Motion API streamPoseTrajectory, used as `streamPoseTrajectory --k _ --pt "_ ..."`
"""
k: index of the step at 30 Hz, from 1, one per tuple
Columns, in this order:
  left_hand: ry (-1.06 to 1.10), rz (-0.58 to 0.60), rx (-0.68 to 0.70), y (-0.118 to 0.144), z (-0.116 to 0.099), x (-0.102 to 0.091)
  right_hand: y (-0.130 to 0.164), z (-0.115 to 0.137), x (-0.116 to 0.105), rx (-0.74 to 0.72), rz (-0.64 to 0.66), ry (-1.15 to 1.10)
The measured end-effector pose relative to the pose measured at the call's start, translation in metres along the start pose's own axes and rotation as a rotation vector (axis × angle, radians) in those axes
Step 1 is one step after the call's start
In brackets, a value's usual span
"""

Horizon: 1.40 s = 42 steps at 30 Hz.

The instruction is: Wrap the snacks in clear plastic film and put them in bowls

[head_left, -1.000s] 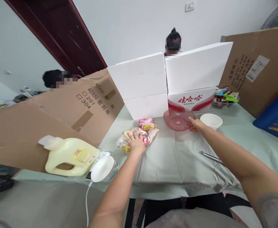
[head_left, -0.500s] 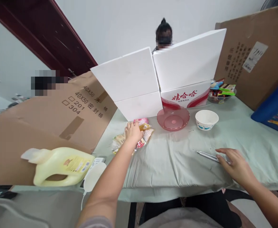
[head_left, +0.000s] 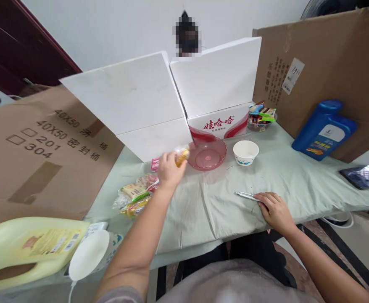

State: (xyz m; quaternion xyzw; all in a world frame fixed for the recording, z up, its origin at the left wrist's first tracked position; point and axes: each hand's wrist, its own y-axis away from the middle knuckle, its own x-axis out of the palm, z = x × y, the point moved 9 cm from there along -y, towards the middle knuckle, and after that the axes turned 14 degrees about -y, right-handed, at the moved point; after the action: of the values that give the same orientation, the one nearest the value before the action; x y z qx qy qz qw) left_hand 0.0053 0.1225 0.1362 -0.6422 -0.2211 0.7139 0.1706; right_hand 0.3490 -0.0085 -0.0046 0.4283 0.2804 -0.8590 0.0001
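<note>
My left hand [head_left: 169, 171] is closed around a small snack packet [head_left: 182, 157] in a clear and yellow wrapper, raised beside the left rim of a pink translucent plate [head_left: 218, 160]. Behind that hand, to the left, lies a pile of wrapped snacks [head_left: 134, 194], with a pink packet [head_left: 154, 164] partly hidden by the hand. My right hand [head_left: 275, 210] rests on the cloth, fingers closed over one end of a slim silver tool [head_left: 245, 195]; its exact kind is unclear. A white paper bowl [head_left: 246, 154] stands right of the plate.
White boxes [head_left: 134, 97] stand behind the plate, flanked by large cardboard boxes [head_left: 46, 139]. At right are a bowl of snacks [head_left: 261, 118], a blue bottle [head_left: 326, 131] and a phone [head_left: 365, 176]. A yellow jug [head_left: 46, 244] and a white cup [head_left: 91, 256] sit front left. Someone's head shows behind.
My left hand has lifted the yellow-wrapped snack packet off the pile and carried it right, toward the pink plate. My right hand stays at the silver tool. The view has turned right.
</note>
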Motion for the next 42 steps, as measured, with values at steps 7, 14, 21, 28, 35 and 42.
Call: streamPoseTrajectory --k 7,14,21,28,35,42 --pt "0.484 0.121 0.568 0.147 -0.121 0.036 -0.002 0.001 -0.001 0.013 0.0 -0.02" --pt "0.859 0.052 0.357 0.148 -0.09 0.046 -0.002 -0.017 -0.003 0.119 -0.052 -0.183" --pt "0.876 -0.001 0.339 0.148 -0.089 0.05 -0.031 0.035 -0.003 0.141 -0.168 -0.357" --pt "0.91 0.016 0.308 0.145 -0.086 0.055 -0.042 0.069 0.013 0.044 0.02 -0.092" --pt "0.966 0.057 0.213 0.142 -0.083 0.057 -0.016 -0.002 -0.023 0.242 -0.124 -0.03" --pt "1.082 0.143 0.007 0.139 -0.065 0.074 -0.034 0.011 -0.008 0.292 -0.211 0.031"
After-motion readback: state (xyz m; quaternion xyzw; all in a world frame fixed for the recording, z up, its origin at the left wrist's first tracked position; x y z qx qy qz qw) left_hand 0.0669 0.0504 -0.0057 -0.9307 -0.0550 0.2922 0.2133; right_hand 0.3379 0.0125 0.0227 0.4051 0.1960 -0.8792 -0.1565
